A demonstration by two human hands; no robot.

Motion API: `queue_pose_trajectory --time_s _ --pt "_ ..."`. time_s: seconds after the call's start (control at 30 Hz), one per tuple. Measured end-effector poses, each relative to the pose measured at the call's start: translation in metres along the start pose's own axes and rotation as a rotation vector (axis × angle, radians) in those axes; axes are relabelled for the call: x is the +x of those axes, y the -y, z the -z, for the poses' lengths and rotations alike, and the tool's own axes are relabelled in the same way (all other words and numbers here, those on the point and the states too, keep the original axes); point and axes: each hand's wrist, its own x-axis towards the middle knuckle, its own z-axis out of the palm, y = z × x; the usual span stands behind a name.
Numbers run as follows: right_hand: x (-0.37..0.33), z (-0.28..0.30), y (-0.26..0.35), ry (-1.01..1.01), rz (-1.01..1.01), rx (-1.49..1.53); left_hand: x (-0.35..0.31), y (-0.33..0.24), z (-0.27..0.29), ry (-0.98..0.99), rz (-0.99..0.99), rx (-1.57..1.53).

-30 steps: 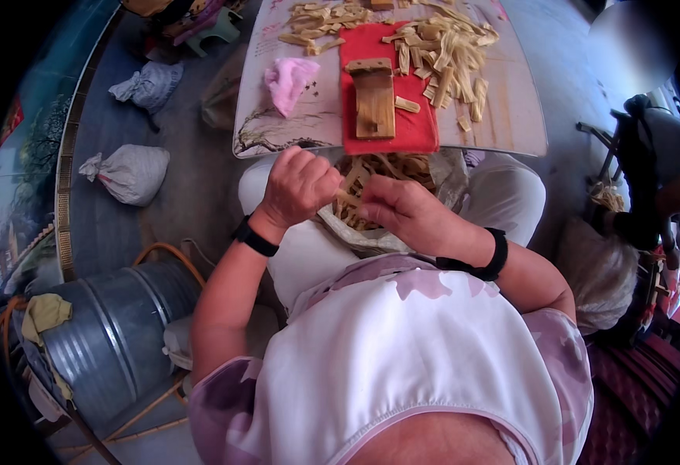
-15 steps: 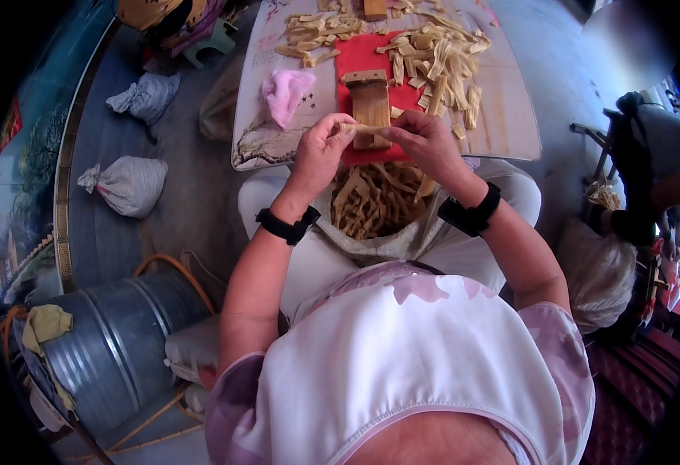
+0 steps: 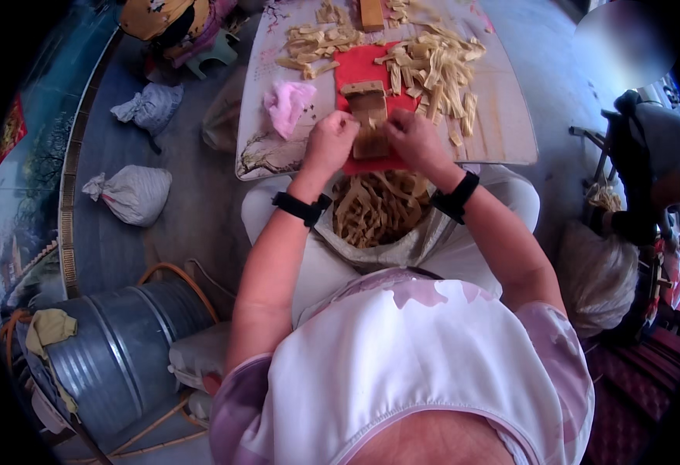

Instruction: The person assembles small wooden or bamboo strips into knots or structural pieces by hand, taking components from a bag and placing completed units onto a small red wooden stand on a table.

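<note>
- The left hand (image 3: 329,143) and the right hand (image 3: 416,141) meet over a small tan wooden block with a rough, blocky shape (image 3: 369,118), which lies on a flat red mat (image 3: 357,70) on the counter (image 3: 503,128).
- The fingers of both hands are curled inward and press against the near end of the block, one hand on each side; whether they pinch anything thin between them cannot be told, since the fingertips hide the spot.
- The block sits just beyond and between the fingertips, touching them, its far end free.
- Its long axis runs straight away from the person, along the middle of the mat.
- Beyond the right fingers, a loose heap of pale tan flat strips, dry and fibrous in look (image 3: 433,70), spreads across the mat's edge and the counter.
- Beyond the left fingers lies a crumpled pink cloth, soft and folded (image 3: 289,105), near but apart from them.
- Below both wrists, an open pale sack (image 3: 402,248) in the lap holds darker tan curled strips (image 3: 375,209).
- Each wrist wears a black band (image 3: 301,208).
- Well off to the left stands a grey ribbed metal drum (image 3: 115,353) on the floor.
</note>
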Motion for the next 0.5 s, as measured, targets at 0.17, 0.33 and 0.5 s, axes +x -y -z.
queue_pose_trajectory --time_s 0.17,0.33,0.5 --pt "-0.017 0.012 -0.011 -0.035 0.140 -0.250 -0.051 0.012 0.001 -0.168 -0.366 0.296" --pt "-0.045 0.033 0.038 -0.104 0.321 -0.162 -0.130 -0.024 -0.021 -0.011 0.035 -0.188" --pt "-0.081 0.000 0.063 0.037 0.383 0.306 -0.146 -0.007 -0.015 0.529 0.555 -1.113"
